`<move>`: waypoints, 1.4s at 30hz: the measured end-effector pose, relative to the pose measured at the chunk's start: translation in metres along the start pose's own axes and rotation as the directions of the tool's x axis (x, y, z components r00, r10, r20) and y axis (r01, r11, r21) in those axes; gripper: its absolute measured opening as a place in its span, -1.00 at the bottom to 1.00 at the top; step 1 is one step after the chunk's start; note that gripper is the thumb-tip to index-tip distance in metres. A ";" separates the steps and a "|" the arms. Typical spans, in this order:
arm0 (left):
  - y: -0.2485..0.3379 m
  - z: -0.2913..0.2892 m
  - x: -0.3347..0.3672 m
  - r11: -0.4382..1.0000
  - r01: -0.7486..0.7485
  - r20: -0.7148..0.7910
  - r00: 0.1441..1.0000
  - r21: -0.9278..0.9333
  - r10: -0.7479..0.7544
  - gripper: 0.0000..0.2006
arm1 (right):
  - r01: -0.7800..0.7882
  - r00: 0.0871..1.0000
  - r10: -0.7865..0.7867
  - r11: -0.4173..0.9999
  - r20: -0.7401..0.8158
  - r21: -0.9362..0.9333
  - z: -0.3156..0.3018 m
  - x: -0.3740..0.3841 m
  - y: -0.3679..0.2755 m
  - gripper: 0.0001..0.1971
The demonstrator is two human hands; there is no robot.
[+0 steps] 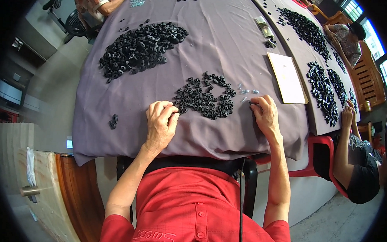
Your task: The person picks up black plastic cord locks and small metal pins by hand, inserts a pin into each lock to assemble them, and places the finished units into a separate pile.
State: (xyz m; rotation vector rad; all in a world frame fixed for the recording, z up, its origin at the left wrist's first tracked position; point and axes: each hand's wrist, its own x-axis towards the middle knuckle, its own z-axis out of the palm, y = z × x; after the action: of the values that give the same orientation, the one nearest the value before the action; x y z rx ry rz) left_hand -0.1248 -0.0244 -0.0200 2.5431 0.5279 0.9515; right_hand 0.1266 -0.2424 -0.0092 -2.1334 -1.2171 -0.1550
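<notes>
The left hand [160, 125] is held with fingers bent and drawn together at the left edge of a pile of small black parts [198, 100]; whether a part is pinched there cannot be made out; the right hand [267, 116] is held with thumb and forefinger brought close together, just short of some small metal springs [244, 92]; whether anything is gripped between them is likewise unclear. The pile is spread on the cloth [209, 143] between the two hands, with the springs just beyond the right fingertips; well ahead of the left hand a larger heap of ribbed black pieces [142, 49] is seen; a pale board [287, 78] is laid ahead and to the right of the right hand. The black parts are judged to be light, stiff plastic, best taken by their outer sides; the springs, probably slippery and easily rolled, are best pinched gently across the coil.
</notes>
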 end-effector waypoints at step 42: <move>0.011 0.002 0.006 0.998 0.058 0.053 0.997 -0.010 -0.057 -0.81 | -0.094 0.981 0.143 0.942 -0.131 0.323 0.040 -0.005 -0.062 -0.90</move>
State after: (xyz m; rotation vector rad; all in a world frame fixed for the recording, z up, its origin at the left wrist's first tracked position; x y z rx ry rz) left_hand -0.1164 -0.0316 -0.0131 2.5212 0.5751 0.8630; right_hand 0.0651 -0.2005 -0.0117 -1.8711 -0.9505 -0.0638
